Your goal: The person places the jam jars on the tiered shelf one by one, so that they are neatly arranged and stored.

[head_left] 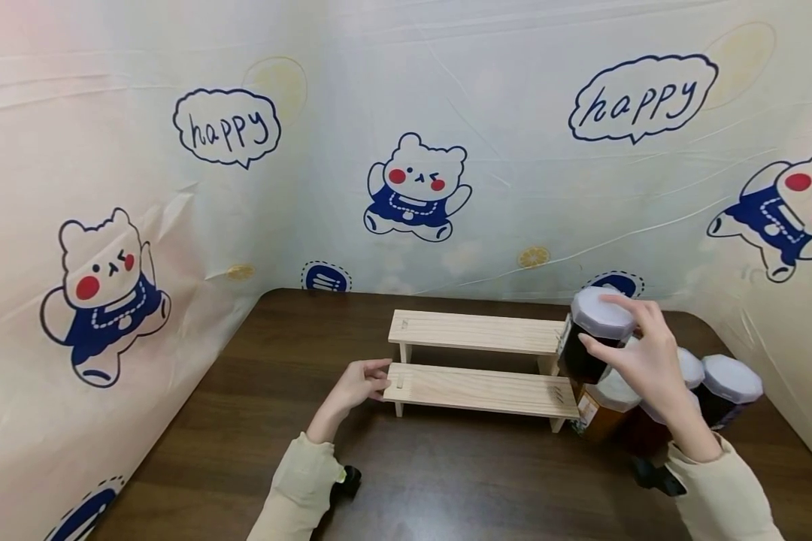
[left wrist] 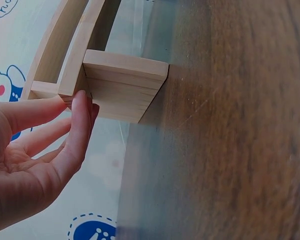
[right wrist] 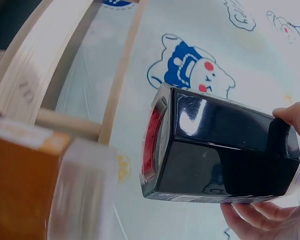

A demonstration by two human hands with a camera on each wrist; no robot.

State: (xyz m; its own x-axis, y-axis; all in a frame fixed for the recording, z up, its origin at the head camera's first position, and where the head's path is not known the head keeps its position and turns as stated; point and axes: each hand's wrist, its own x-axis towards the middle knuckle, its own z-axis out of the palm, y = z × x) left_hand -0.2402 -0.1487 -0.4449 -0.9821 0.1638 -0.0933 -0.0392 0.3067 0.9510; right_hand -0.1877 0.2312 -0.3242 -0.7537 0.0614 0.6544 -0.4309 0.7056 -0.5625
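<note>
A two-step rack of pale wood (head_left: 480, 391) stands on the dark table. My left hand (head_left: 355, 387) pinches the left end of its lower plank; in the left wrist view thumb and fingertips meet at the plank's corner (left wrist: 72, 82). At the rack's right end, my right hand (head_left: 652, 364) grips a dark jar with a white lid (head_left: 585, 353), thumb on one side and fingers over the other. The right wrist view shows the jar's faceted, glossy black side (right wrist: 225, 150), with something red at its base. It is held up, apart from the rack's upper plank in that view.
Below and right of the held jar stand several more white-lidded jars, among them an amber one (head_left: 602, 409) close to the rack's right end and a dark one (head_left: 727, 387) farthest right. A printed cloth (head_left: 514, 203) hangs around the table (head_left: 264, 443).
</note>
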